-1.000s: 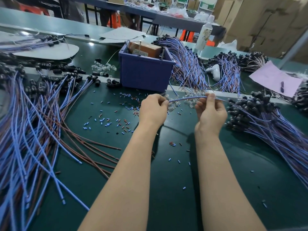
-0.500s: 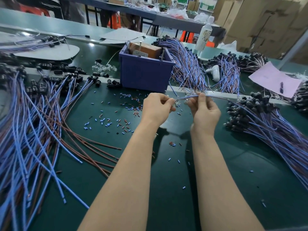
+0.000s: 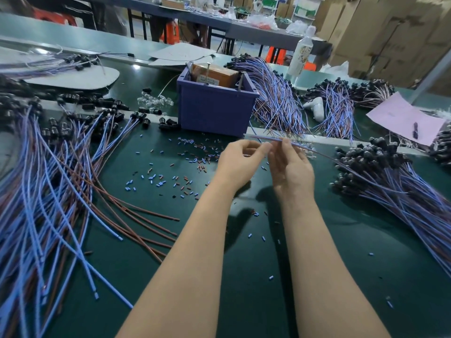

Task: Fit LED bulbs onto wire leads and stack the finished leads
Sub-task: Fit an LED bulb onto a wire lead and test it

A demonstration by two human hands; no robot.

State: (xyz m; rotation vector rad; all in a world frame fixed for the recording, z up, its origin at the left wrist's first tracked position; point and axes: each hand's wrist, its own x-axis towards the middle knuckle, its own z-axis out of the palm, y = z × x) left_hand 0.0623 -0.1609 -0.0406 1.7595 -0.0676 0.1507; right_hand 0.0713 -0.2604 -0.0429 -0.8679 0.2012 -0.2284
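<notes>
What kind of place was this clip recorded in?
Likely a small factory assembly bench: heaps of blue and brown wire leads on a green worktable, stacked cardboard cartons behind, more benches beyond.

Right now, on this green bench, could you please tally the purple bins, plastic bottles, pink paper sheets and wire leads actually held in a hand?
Purple bin: 1
Plastic bottle: 1
Pink paper sheet: 1
Wire lead held in the right hand: 1
Total: 4
</notes>
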